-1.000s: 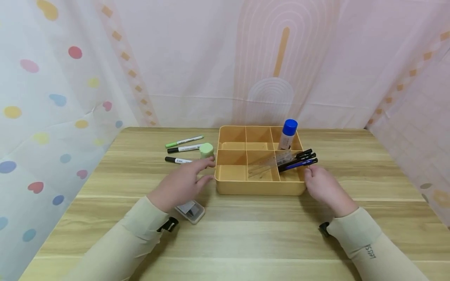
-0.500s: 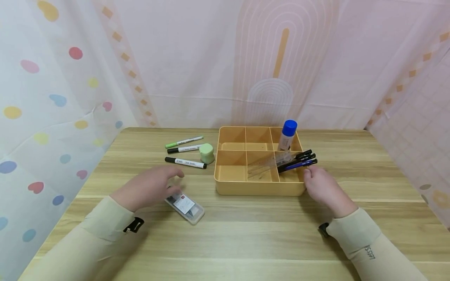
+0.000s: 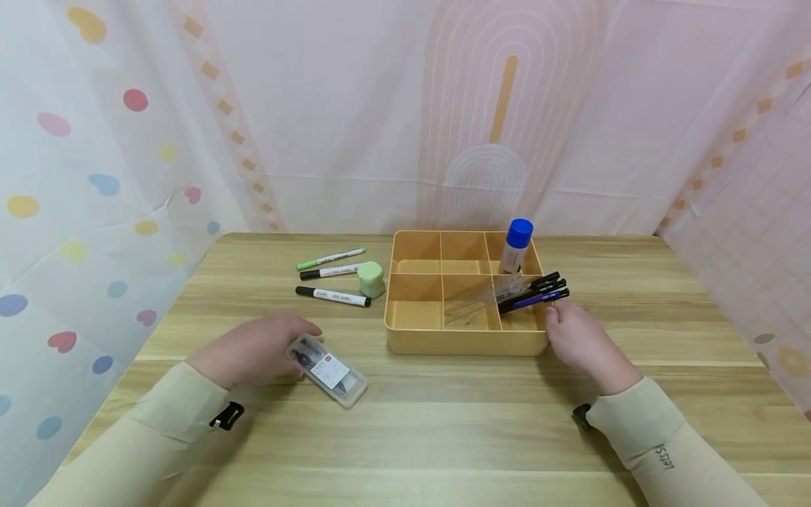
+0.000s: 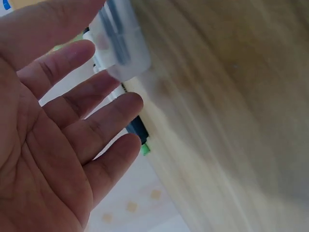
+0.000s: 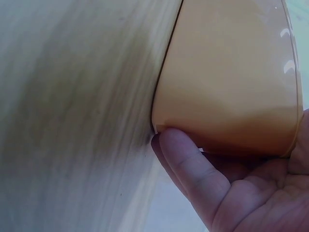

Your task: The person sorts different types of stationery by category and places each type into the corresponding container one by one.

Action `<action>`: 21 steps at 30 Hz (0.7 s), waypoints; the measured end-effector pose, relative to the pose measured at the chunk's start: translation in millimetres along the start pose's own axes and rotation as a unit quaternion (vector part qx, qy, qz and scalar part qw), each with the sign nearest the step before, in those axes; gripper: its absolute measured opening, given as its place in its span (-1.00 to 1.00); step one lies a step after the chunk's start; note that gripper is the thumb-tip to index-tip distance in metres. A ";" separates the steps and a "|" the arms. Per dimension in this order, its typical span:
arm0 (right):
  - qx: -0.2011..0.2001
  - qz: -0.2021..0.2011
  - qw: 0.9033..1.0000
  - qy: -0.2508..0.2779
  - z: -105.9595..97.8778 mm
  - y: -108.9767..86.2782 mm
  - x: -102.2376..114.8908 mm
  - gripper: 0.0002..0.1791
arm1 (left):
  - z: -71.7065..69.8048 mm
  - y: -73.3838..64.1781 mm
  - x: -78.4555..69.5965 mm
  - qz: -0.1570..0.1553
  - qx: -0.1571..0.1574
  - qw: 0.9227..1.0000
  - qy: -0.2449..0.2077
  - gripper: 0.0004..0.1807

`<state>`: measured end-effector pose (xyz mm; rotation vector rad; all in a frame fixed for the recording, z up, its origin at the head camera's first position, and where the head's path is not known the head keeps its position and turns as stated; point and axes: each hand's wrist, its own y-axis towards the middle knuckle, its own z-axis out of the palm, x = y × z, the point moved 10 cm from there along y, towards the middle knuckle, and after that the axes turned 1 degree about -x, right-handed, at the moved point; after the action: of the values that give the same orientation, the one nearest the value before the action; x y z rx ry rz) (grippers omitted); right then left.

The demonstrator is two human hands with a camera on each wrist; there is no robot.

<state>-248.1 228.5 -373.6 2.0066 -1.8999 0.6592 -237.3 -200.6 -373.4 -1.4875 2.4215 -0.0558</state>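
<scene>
My left hand [image 3: 256, 351] is low over the table at the far end of a clear plastic compass case [image 3: 329, 371]. In the left wrist view its fingers [image 4: 104, 123] are spread and only slightly bent, beside the case's rounded end; whether they touch it I cannot tell. The case lies flat, label up. My right hand [image 3: 584, 345] grips the right side of a yellow six-compartment organizer [image 3: 469, 343]. The right wrist view has a finger against the organizer's outer wall [image 5: 227, 72]. Pens [image 3: 535, 299] and a clear ruler [image 3: 472, 299] lean in its front compartments.
A blue-capped glue stick [image 3: 517, 243] stands in the organizer's back right compartment. Left of the organizer lie a green marker [image 3: 331, 258], two black-capped markers, the nearer one [image 3: 332, 296] apart, and a pale green lump [image 3: 371, 279]. A patterned curtain [image 3: 355, 120] backs the table.
My left hand has left the organizer's left side and moved left and toward me, down to the compass case. The right hand has stayed on the organizer. The case looks unmoved.
</scene>
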 end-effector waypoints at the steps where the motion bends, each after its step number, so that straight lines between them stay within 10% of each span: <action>1: 0.001 0.001 1.000 0.000 0.4 0.0 -0.3 -0.51 | 1.5 0.0 0.7 -0.003 0.002 1.000 -0.004 -0.37; 21: 0.000 -0.004 1.000 0.004 0.6 0.6 -0.5 -0.53 | 4.7 0.5 0.5 0.007 -0.003 1.000 0.019 -0.45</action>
<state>-248.6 228.5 -374.4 2.0076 -1.8878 0.6642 -236.7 -200.2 -378.0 -1.4850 2.4636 -0.0748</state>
